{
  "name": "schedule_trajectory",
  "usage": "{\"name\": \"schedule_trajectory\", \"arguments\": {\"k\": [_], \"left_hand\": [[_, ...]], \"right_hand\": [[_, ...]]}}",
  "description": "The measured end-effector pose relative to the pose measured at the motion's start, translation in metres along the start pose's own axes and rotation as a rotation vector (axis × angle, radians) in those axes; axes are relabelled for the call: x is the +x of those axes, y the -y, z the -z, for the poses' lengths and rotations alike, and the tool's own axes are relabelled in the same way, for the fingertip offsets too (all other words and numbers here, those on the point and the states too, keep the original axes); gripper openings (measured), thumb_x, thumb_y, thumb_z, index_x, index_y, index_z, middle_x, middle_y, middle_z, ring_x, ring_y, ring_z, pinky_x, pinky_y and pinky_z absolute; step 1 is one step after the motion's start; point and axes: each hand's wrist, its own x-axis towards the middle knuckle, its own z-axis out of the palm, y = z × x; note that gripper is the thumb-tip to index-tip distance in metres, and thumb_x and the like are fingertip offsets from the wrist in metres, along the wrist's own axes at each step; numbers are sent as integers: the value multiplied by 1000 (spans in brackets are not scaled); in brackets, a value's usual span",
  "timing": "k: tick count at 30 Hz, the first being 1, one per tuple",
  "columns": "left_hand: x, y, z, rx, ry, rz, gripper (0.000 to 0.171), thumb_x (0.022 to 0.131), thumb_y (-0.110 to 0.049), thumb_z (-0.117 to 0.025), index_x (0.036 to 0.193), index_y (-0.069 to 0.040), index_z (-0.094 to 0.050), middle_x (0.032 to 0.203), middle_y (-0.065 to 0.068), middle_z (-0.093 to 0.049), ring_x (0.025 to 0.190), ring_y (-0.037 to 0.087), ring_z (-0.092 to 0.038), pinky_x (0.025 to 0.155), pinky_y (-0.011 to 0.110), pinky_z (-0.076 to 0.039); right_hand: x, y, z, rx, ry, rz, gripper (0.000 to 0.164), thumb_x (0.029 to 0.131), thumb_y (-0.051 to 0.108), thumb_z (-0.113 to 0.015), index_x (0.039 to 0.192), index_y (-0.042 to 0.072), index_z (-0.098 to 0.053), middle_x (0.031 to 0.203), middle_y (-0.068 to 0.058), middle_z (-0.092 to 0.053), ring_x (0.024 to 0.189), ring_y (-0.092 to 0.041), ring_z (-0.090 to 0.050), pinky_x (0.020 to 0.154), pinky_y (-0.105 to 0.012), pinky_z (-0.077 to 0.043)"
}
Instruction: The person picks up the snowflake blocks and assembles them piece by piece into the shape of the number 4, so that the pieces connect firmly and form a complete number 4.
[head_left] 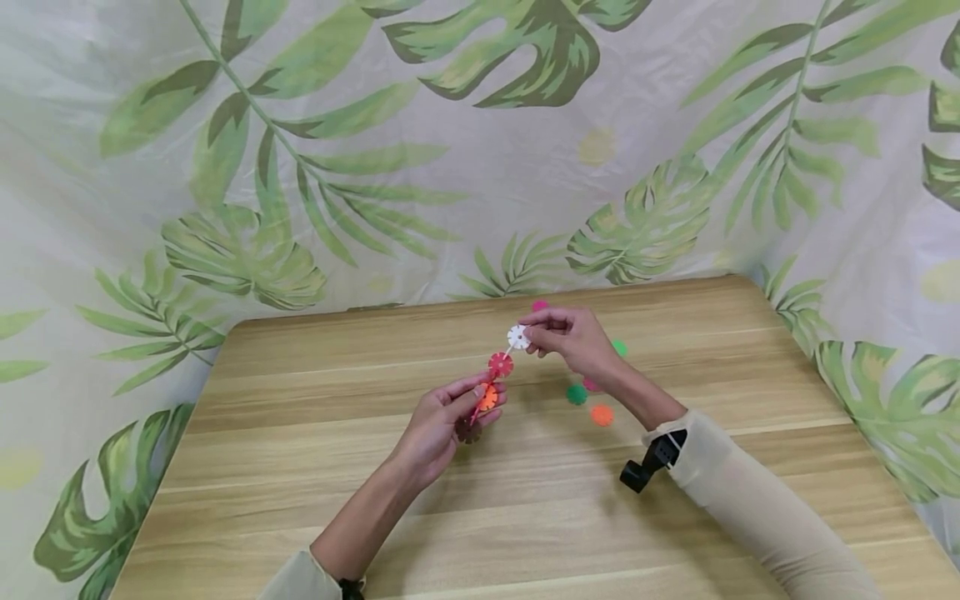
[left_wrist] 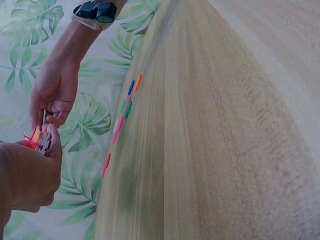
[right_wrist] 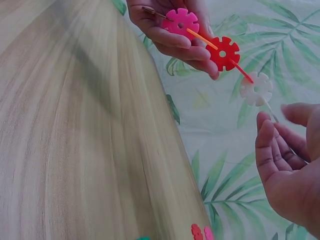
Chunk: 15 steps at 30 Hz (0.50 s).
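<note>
Several notched plastic discs are slotted together in a chain held above the table. My left hand grips the lower end, its thumb at the orange disc. A brown disc hangs under those fingers, and a pink disc lies along them in the right wrist view. Further up come a red disc and a white disc. At the top end my right hand pinches another white disc between thumb and fingers, seen edge-on in the right wrist view.
Loose discs lie on the wooden table: a green disc, an orange disc and others partly behind my right arm. A blue disc shows in the left wrist view. Leaf-patterned cloth hangs behind the table.
</note>
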Motion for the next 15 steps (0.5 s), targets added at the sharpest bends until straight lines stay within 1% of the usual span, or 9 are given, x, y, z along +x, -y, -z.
{"name": "schedule_trajectory", "arguments": {"k": [2, 4, 6, 8, 9, 11, 13, 15], "left_hand": [[-1, 0, 0, -13, 2, 1, 37, 111, -5, -52, 147, 4, -57, 148, 27, -59, 129, 33, -66, 100, 34, -59], [-1, -1, 1, -19, 1, 5, 38, 110, -5, -53, 147, 3, -57, 148, 25, -60, 128, 31, -68, 99, 33, -60], [-1, -1, 2, -24, 2, 7, 38, 110, -5, -54, 148, 2, -57, 146, 24, -61, 124, 27, -70, 98, 33, -60], [-1, -2, 3, -33, 6, 9, 39, 110, -4, -53, 149, 1, -56, 148, 24, -61, 121, 24, -72, 99, 33, -60], [0, -2, 3, -36, 8, 8, 39, 110, -4, -53, 149, 1, -55, 148, 24, -60, 120, 23, -72, 100, 33, -60], [0, -3, 4, -51, 9, 6, 40, 110, -2, -51, 149, 1, -54, 149, 24, -59, 122, 24, -71, 102, 34, -58], [0, -3, 6, -63, 13, 3, 40, 110, 0, -50, 150, 2, -53, 151, 25, -57, 128, 27, -68, 104, 35, -57], [1, -3, 7, -72, 11, -1, 41, 110, 1, -49, 150, 2, -52, 152, 25, -56, 132, 30, -65, 105, 35, -56]], "right_hand": [[-1, -1, 2, -6, 6, 5, 30, 105, 22, -70, 127, 2, -73, 109, -24, -75, 89, -20, -74, 82, -37, -64], [-3, -3, 5, -24, 5, 7, 32, 106, 25, -68, 127, 2, -73, 110, -25, -74, 90, -21, -74, 83, -39, -64], [-4, -6, 9, -56, 8, 4, 32, 107, 26, -67, 127, 2, -73, 110, -23, -75, 91, -24, -74, 84, -40, -64], [-7, -9, 13, -102, 10, -15, 30, 107, 24, -67, 125, 2, -74, 109, -20, -76, 92, -30, -74, 81, -39, -64], [-8, -11, 16, -135, 15, -26, 28, 107, 23, -67, 124, 2, -74, 107, -19, -76, 92, -32, -73, 78, -38, -64], [-10, -17, 20, -226, 37, -36, 26, 105, 21, -69, 121, 1, -75, 106, -18, -77, 91, -33, -73, 76, -36, -63], [-12, -21, 24, -341, 65, -35, 23, 103, 18, -72, 118, 1, -77, 103, -16, -78, 90, -30, -72, 74, -32, -61], [-15, -28, 28, -465, 100, -6, 21, 101, 15, -74, 115, -1, -78, 99, -13, -78, 86, -22, -70, 74, -28, -59]]}}
